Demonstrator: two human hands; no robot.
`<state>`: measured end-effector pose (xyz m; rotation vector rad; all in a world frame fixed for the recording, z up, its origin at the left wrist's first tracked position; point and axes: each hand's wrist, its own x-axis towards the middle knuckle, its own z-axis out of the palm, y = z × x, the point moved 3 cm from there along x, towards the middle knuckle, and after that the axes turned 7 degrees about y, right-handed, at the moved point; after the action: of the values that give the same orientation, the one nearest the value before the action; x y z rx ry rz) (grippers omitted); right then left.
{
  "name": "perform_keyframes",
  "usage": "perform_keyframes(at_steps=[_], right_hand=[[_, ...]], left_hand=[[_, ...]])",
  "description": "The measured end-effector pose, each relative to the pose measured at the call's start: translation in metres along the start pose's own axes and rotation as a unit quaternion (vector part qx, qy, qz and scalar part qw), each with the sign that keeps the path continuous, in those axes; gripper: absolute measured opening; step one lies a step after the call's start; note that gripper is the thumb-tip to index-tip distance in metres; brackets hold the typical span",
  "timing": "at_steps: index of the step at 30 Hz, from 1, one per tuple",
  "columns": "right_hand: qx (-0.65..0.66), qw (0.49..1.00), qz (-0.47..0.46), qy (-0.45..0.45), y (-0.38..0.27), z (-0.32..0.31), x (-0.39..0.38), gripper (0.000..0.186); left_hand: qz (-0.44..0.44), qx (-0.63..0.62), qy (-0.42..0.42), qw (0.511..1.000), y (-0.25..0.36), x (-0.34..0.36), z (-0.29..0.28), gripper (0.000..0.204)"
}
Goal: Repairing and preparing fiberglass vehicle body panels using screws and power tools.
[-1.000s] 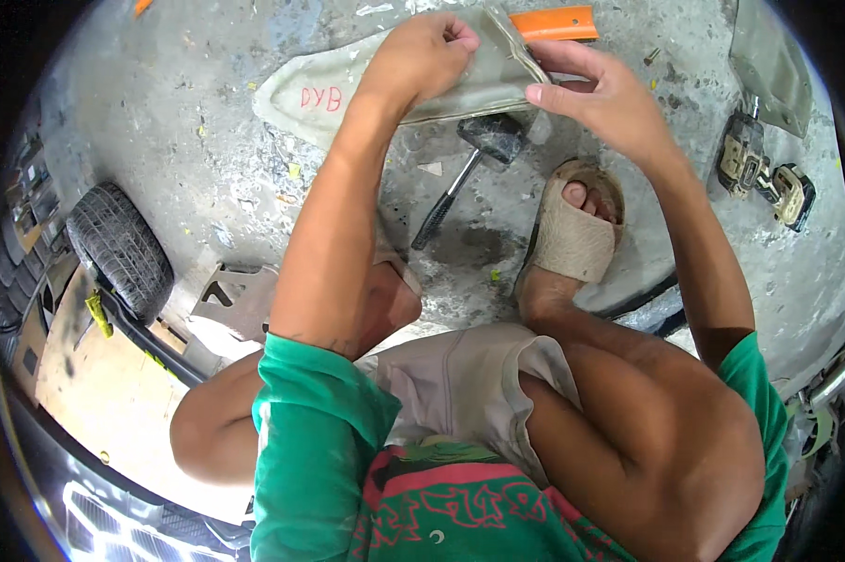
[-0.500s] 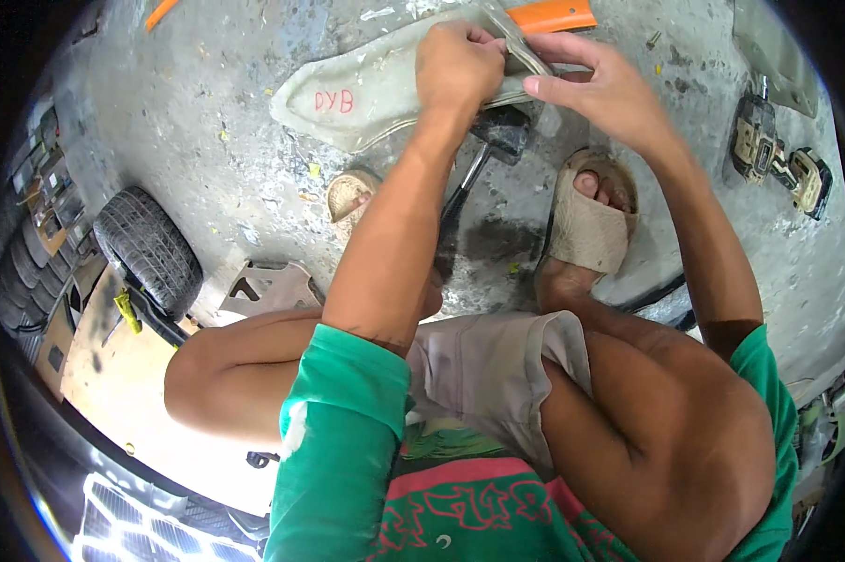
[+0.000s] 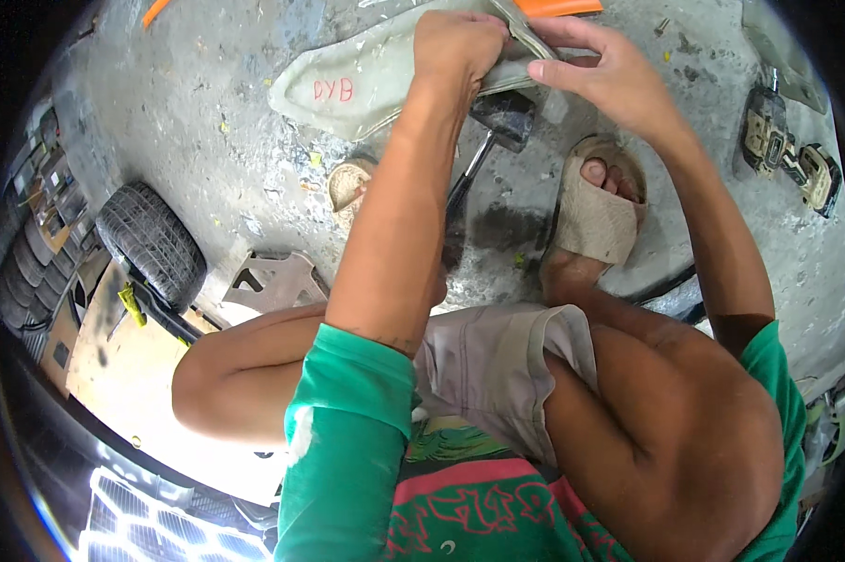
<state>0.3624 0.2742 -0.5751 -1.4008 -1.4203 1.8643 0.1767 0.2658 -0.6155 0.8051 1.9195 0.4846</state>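
Okay, we've got the pale grey-green panel (image 3: 380, 80) on the floor (image 3: 254, 178), up at the far edge of what we see of it. Long axis runs left to right, right end tilted a bit farther from us. Tapered, rounded tip points left; flanged end is on the right, at our hands.

Left hand (image 3: 455, 45): fingers curled in against the panel just short of the flange; can't tell what, if anything, is in them. Right hand (image 3: 619, 80): thumb and forefinger parted at the flanged end; can't tell if they're gripping.

Writing: short run of red hand-drawn capitals (image 3: 333, 90) near the tapered tip, roughly along the long axis. Pink outlined lettering (image 3: 483, 509) on our green shirt (image 3: 348, 478).

Nearby: black mallet (image 3: 507, 120), head just below the panel, and an orange strip (image 3: 558, 7) beyond the flange. Power tool (image 3: 765, 122) sits toward the floor's right edge; any markings too small to read.
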Motion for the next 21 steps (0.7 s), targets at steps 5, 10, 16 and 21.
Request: perform_keyframes(at_steps=[5, 10, 16, 21], right_hand=[[0.003, 1.000, 0.019, 0.008, -0.007, 0.003, -0.002, 0.052], [0.005, 1.000, 0.017, 0.016, -0.005, 0.002, -0.004, 0.052], [0.004, 1.000, 0.010, 0.028, -0.002, -0.001, -0.005, 0.053], [0.010, 0.999, 0.006, 0.034, -0.001, -0.002, -0.005, 0.054]], left_hand=[[-0.029, -0.080, 0.020, 0.996, -0.004, 0.001, 0.002, 0.016], [0.054, 0.041, 0.005, 0.998, 0.011, -0.006, -0.003, 0.018], [0.200, 0.156, 0.078, 0.964, 0.027, -0.025, 0.001, 0.020], [0.191, 0.133, 0.105, 0.967, 0.025, -0.023, 0.002, 0.025]])
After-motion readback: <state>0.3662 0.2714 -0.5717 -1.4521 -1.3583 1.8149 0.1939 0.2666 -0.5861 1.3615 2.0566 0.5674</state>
